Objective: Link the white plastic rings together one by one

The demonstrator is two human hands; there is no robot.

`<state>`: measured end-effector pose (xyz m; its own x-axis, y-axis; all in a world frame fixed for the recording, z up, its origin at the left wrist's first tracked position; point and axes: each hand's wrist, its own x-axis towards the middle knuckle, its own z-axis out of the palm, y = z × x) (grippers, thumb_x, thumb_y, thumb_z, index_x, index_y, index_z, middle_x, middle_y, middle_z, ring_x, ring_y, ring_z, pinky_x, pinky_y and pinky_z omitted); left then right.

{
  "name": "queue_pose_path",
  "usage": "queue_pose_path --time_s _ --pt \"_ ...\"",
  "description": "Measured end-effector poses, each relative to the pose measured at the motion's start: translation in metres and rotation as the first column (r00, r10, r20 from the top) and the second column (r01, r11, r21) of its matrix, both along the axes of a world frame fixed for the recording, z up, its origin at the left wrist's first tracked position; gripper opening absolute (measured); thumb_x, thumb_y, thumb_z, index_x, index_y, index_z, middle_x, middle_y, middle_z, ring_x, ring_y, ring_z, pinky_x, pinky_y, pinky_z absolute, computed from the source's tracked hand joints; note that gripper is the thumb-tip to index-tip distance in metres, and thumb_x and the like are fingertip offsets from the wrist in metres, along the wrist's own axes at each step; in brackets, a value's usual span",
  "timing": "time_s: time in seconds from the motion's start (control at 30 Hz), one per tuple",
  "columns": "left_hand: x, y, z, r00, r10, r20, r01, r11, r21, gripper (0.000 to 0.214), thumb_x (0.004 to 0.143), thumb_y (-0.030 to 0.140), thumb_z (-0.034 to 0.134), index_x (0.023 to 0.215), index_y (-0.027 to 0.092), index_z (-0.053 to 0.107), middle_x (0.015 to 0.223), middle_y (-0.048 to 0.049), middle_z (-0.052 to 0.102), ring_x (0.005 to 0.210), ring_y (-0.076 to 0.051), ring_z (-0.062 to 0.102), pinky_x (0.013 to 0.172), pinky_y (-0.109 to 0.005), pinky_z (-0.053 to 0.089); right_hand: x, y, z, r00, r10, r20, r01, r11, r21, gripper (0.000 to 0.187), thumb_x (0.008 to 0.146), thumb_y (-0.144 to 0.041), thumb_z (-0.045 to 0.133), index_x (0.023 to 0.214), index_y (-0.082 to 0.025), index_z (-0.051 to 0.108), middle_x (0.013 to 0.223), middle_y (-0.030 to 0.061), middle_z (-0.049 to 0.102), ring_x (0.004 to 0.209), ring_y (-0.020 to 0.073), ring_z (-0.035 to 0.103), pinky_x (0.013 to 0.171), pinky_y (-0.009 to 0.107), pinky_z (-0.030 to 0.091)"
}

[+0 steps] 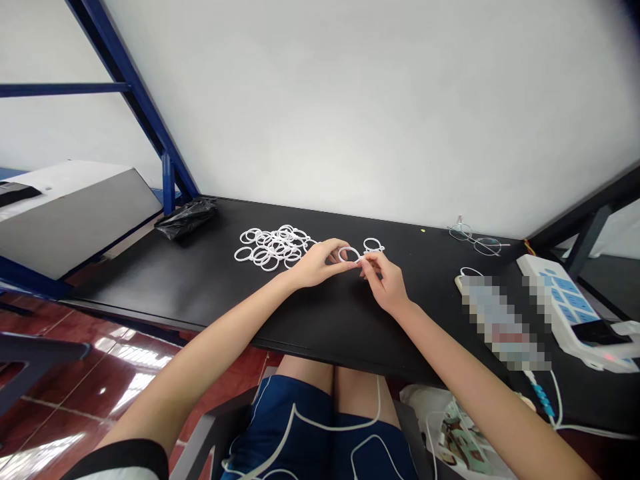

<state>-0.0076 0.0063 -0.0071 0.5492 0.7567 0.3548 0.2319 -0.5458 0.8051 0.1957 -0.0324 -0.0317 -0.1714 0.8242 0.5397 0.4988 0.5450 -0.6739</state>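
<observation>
Forearms (220, 337); ring (349, 249) held between hands (319, 263)

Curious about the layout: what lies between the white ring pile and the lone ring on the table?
In the head view, the left hand and the held white ring.

Bare left forearm (215, 348) and right forearm (465, 375) slant inward; the left grip (319, 262) pinches, and just beside it the right grip (390, 283) pinches, fingers (383, 263) curled.
</observation>
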Motion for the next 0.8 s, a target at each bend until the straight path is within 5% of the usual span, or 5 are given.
queue_pose_path --time_s 0.8 --pt "-0.0008 0.0030 -0.0018 0.997 0.034 0.071 -0.036 0.999 0.026 0.039 0.081 0.045 0.070 0.106 0.016 0.062 0.090 -0.0027 0.061 0.083 -0.015 0.060 0.079 -0.030 0.053 0.0035 0.0010 -0.0020 1.000 0.003 0.015 -0.004 0.998 0.070 0.022 0.098 -0.036 0.046 0.101 -0.021 0.062 0.087 0.0052 0.070 0.067 0.0149 0.067 0.061 0.028 0.058"
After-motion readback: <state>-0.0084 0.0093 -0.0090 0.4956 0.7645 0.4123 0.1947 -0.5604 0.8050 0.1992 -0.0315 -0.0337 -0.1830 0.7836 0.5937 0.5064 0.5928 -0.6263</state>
